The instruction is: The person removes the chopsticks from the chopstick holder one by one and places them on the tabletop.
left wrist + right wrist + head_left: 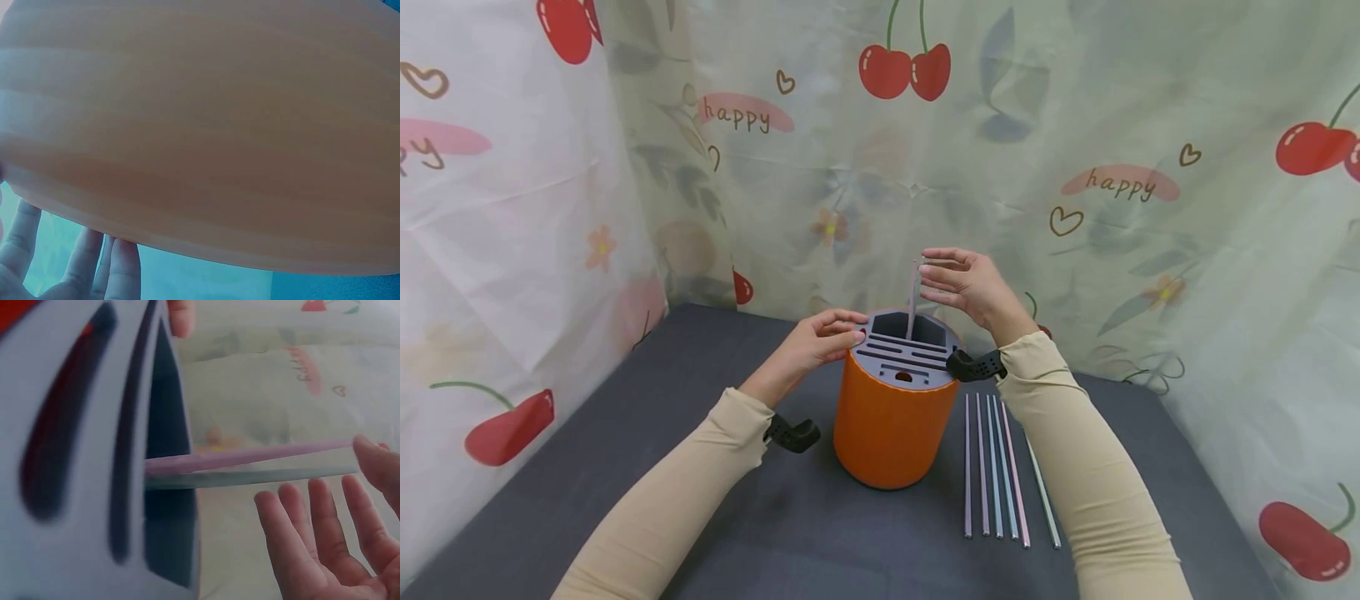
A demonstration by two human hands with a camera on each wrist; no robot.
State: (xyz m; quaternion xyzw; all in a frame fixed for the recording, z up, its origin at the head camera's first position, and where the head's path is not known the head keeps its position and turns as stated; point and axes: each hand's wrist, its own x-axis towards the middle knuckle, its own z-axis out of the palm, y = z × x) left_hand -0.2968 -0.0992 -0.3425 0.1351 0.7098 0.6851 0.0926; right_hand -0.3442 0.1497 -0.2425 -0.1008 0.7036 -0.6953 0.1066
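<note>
An orange cylindrical utensil holder with a grey slotted top stands upright on the dark table. My left hand touches its left rim, the fingers reaching along the far side. Its fairly straight fingers press the wall in the left wrist view. Two slim metal chopsticks, one pink and one pale green, lean upright in the holder's large back opening. My right hand is at their upper ends, fingers extended and spread, thumb at the pink tip. Whether the fingertips touch the green one, I cannot tell.
Several coloured metal chopsticks lie side by side to the right of the holder. A pale green one lies apart, partly under my right forearm. A cherry-print curtain closes off the back and sides of the dark tabletop.
</note>
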